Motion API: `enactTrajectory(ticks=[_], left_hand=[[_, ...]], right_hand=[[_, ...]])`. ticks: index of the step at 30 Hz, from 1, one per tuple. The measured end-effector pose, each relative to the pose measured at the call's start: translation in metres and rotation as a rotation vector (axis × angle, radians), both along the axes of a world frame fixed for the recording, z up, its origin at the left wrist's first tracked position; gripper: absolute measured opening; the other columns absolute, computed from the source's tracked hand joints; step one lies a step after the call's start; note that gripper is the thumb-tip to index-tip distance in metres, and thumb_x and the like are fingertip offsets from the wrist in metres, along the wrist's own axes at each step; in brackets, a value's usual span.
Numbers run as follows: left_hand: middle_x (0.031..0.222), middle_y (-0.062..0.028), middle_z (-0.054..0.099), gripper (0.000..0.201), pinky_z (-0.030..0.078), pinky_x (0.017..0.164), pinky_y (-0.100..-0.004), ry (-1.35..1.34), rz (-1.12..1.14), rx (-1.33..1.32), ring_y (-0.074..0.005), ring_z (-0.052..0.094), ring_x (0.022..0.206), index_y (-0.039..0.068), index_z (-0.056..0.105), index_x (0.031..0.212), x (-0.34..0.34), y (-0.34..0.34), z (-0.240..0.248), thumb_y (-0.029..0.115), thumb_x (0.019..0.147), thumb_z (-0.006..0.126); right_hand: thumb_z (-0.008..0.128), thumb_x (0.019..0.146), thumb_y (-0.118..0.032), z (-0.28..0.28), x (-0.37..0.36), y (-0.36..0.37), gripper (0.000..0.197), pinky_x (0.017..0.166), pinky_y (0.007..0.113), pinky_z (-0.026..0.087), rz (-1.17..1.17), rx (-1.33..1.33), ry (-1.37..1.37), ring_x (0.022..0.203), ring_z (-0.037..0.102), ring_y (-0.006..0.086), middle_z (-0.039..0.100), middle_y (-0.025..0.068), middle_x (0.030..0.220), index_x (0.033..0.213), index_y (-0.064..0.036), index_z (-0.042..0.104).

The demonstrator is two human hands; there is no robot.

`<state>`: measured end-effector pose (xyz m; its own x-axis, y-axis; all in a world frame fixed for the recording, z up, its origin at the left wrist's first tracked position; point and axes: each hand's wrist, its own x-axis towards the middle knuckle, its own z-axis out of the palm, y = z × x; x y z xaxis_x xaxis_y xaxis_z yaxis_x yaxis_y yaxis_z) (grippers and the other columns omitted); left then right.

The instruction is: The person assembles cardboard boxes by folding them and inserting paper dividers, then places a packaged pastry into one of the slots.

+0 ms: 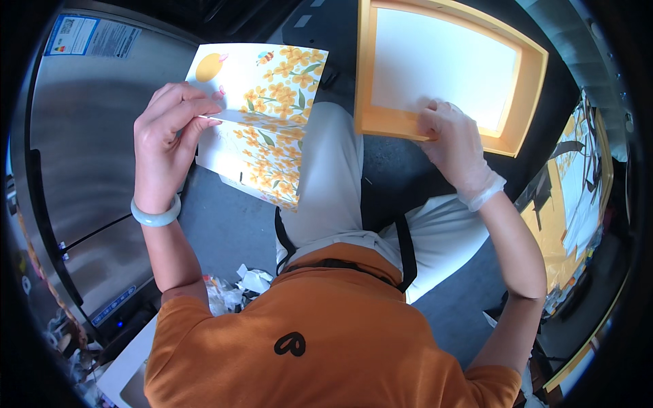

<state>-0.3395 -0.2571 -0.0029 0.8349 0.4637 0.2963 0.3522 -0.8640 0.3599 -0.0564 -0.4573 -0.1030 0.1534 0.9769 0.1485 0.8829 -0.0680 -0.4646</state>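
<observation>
A folded card (272, 102) printed with yellow flowers hangs from my left hand (170, 126). That hand is bare, and its thumb and fingers pinch the card near its crease. On the right, my right hand (452, 139) wears a thin clear glove and grips the near rim of a shallow yellow box (534, 95). The inside bottom of this box is white, and it is tilted toward me. Card and box are apart, with my light trousers showing between and below them.
A steel-fronted appliance (88, 149) stands close on the left. Crumpled plastic bags (231, 292) lie on the dark floor (224, 224) by my left side. To the right, a yellow box (554, 224) holds black strips and white material.
</observation>
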Motion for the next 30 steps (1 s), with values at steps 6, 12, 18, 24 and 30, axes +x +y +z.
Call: enactTrajectory(ticks=[6, 12, 18, 24, 30], left_hand=[[0.081, -0.0089, 0.061, 0.015, 0.046, 0.072, -0.0339, -0.009, -0.103, 0.045, -0.026, 0.058, 0.078, 0.0, 0.065, 0.082, 0.008, -0.004, 0.007, -0.003, 0.068, 0.069], [0.084, -0.0085, 0.061, 0.016, 0.046, 0.082, -0.0378, -0.003, -0.304, 0.119, -0.0264, 0.059, 0.086, 0.003, 0.066, 0.081, 0.033, -0.015, 0.027, 0.002, 0.065, 0.071], [0.083, -0.0066, 0.058, 0.019, 0.043, 0.091, -0.0398, 0.149, -0.509, 0.242, -0.0235, 0.056, 0.09, 0.005, 0.065, 0.08, 0.073, -0.031, 0.045, 0.002, 0.063, 0.074], [0.101, -0.0073, 0.055, 0.04, 0.039, 0.096, -0.0403, -0.408, -0.431, 0.461, -0.0256, 0.053, 0.104, 0.009, 0.063, 0.1, 0.141, -0.036, 0.053, 0.006, 0.063, 0.078], [0.053, -0.002, 0.05, 0.033, 0.037, 0.045, -0.0225, 0.025, 0.095, -0.241, -0.0093, 0.043, 0.046, 0.007, 0.053, 0.059, 0.116, -0.044, 0.019, 0.017, 0.084, 0.071]], right_hand=[[0.075, 0.075, -0.006, 0.025, 0.004, 0.018, 0.019, 0.078, 0.034, 0.051, -0.089, -0.32, 0.157, 0.08, 0.062, 0.0303, 0.062, 0.0149, 0.082, 0.074, -0.0022, 0.057], [0.076, 0.076, -0.011, 0.046, 0.004, 0.013, 0.023, 0.083, 0.033, 0.05, -0.029, -0.153, 0.124, 0.089, 0.062, 0.0316, 0.064, 0.0154, 0.095, 0.092, 0.0003, 0.064], [0.072, 0.08, -0.017, 0.131, -0.034, 0.004, 0.031, 0.072, 0.036, 0.051, 0.114, 0.085, 0.223, 0.078, 0.064, 0.0317, 0.065, 0.0162, 0.086, 0.104, 0.0006, 0.063], [0.065, 0.085, -0.01, 0.132, -0.033, 0.006, 0.021, 0.061, 0.036, 0.053, -0.228, 0.214, -0.004, 0.064, 0.066, 0.0315, 0.065, 0.0195, 0.072, 0.1, 0.0043, 0.063], [0.065, 0.087, -0.01, 0.131, 0.01, -0.018, 0.027, 0.061, 0.031, 0.052, -0.416, 0.219, 0.245, 0.066, 0.068, 0.0228, 0.067, 0.0212, 0.077, 0.104, 0.0104, 0.061]])
